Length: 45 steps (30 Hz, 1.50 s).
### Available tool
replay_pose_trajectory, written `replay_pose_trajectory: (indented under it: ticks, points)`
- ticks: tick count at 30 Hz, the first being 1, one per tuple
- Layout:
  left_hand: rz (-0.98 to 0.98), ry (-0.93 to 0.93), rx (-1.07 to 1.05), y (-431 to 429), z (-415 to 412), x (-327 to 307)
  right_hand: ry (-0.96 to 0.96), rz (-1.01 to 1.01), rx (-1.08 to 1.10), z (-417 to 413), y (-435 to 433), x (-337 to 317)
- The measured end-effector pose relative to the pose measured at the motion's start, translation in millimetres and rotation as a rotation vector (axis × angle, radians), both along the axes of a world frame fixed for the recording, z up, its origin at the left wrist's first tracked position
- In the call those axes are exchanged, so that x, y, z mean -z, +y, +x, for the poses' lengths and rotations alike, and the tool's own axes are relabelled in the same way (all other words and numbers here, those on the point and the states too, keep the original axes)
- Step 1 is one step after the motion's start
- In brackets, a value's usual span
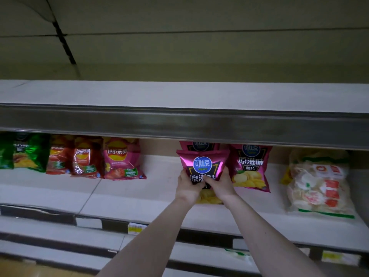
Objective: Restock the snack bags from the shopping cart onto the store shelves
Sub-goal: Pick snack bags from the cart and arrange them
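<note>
Both hands hold one magenta chip bag (202,165) at the middle shelf (139,196).

1. Left hand (187,186): the fingers are curled round the bag's lower left edge. The forearm enters from the lower left.
2. Right hand (219,184): the thumb lies across the bag's front and the rest of the hand wraps the lower right edge. The forearm enters from the lower right.
3. Held bag: it is upright, front face toward the camera, and squeezed narrow where the hands meet. Its lower end shows below the hands, close to the shelf surface. Contact with the shelf cannot be confirmed.
4. Neighbours: a second bag of the same kind (199,145) stands directly behind the held one, its top hidden by the grey rail (179,124) of the upper shelf (179,94). A third matching bag (249,166) stands just beside it on the right, tilted slightly.
5. Far right on the same shelf: a clear bag of pale crackers (319,186), leaning back.
6. Left on the same shelf, well apart from the held bag: a pink bag (122,158), two red bags (85,160) and a green bag (30,152), standing in a row and touching.
7. Shelf front edge: a yellow price label (135,228) sits left of the forearms.
</note>
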<state>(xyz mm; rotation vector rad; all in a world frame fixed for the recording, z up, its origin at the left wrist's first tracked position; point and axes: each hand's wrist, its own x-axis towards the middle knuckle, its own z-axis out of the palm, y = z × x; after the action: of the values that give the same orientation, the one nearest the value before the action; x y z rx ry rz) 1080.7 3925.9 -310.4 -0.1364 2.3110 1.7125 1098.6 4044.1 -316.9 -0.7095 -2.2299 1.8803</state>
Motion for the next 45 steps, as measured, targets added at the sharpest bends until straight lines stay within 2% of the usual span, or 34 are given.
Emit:
replay_pose_trajectory:
  ticks: [7,11,14,18,23,28,32,36,40,45]
  points:
    - [-0.13,0.055,-0.069,-8.8,14.1,-40.2,-0.008,-0.058,-0.004,12.1,-5.0,-32.5]
    - [-0.104,0.119,-0.123,-11.2,19.9,-56.2,0.045,-0.065,0.015,16.1,0.4,-43.2]
    - [-0.025,0.211,-0.19,-10.9,25.7,-67.3,0.139,0.012,0.079,23.2,1.7,-61.0]
    - [0.244,0.309,-0.277,-8.8,48.5,-90.2,0.266,0.178,0.102,35.7,-3.2,-92.5]
    - [0.389,0.43,-0.337,-16.1,75.3,-113.0,0.278,-0.004,-0.067,63.6,-36.4,-119.9]
    - [0.436,0.597,-0.326,-45.3,104.7,-123.1,0.446,-0.095,-0.217,87.6,-78.6,-136.5]
    - [0.479,0.676,-0.378,-95.4,116.4,-129.5,0.52,-0.12,-0.322,94.7,-137.3,-150.9]
    - [0.439,0.703,-0.426,-173.9,118.4,-133.0,0.55,-0.161,-0.449,92.2,-216.2,-149.6]
    - [0.34,0.712,-0.553,-299.6,132.1,-133.2,0.52,-0.239,-0.582,91.9,-339.5,-141.4]
    - [0.245,0.73,-0.578,-432.6,155.5,-144.8,0.499,-0.262,-0.779,101.4,-478.8,-142.0]
